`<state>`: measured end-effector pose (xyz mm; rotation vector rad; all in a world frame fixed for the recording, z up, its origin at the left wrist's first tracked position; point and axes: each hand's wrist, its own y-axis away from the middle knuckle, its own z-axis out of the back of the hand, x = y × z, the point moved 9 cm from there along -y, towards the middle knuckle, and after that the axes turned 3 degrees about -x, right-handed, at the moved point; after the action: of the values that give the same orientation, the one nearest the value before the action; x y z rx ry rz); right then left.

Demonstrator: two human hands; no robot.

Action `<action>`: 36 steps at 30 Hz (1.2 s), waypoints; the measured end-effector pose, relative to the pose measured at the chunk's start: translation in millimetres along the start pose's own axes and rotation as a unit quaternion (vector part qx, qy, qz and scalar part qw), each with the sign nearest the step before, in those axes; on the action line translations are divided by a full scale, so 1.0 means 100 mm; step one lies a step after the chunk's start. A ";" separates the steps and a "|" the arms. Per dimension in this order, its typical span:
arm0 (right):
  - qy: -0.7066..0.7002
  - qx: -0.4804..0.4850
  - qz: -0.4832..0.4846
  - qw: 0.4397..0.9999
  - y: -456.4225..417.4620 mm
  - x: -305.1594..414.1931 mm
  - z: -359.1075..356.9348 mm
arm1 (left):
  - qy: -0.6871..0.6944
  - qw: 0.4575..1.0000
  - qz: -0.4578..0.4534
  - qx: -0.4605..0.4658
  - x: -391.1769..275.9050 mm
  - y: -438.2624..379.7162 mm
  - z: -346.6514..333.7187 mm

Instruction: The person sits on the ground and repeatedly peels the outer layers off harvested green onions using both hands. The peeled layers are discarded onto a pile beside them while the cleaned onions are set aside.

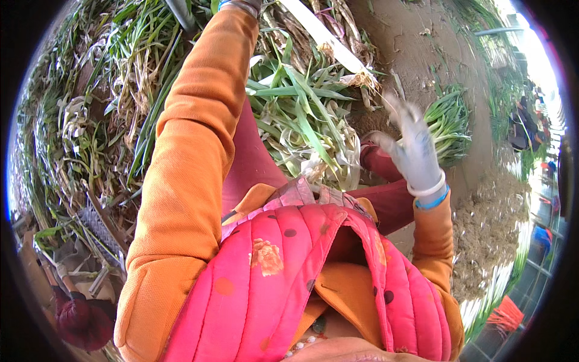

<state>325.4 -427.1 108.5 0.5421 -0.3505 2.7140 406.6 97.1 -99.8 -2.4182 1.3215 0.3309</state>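
My left arm reaches to the top edge, where only the gloved wrist of my left hand (244,4) shows; its fingers are cut off. Beside it a long white leek or scallion stalk (332,45) slants down from the top edge, its root tuft (364,80) towards my right hand. Whether my left hand grips the stalk is hidden. My right hand (414,140), in a soiled pale glove, is raised just below the roots, blurred, fingers apart and holding nothing. Stripped leaves (303,104) lie heaped before me, between my legs.
Unpeeled stalks (289,38) lie beyond the leaf heap. A green bundle (445,126) rests on the soil right of my hand. More greens (135,59) cover the left side. A dark-clad person (524,124) is far right. An orange bristled thing (505,313) is low right.
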 end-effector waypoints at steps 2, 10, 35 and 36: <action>0.040 -0.041 0.048 0.997 -0.22 0.12 0.13 | 0.080 0.996 0.025 0.000 0.13 0.11 -0.25; -0.182 -0.073 0.148 0.969 -0.69 0.50 -0.06 | 0.713 0.691 0.118 -0.030 0.49 0.37 -0.59; -0.605 -0.183 -0.286 0.720 0.56 -1.57 0.24 | -0.323 0.908 0.266 -0.022 1.86 1.54 -2.08; -0.538 -0.231 -0.318 0.746 0.71 -1.80 0.44 | -0.340 0.906 0.249 -0.035 1.78 1.46 -2.01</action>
<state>468.7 -556.3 61.6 1.6509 -0.8720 1.3251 384.5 -195.3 -12.8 -1.6921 1.5453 1.2417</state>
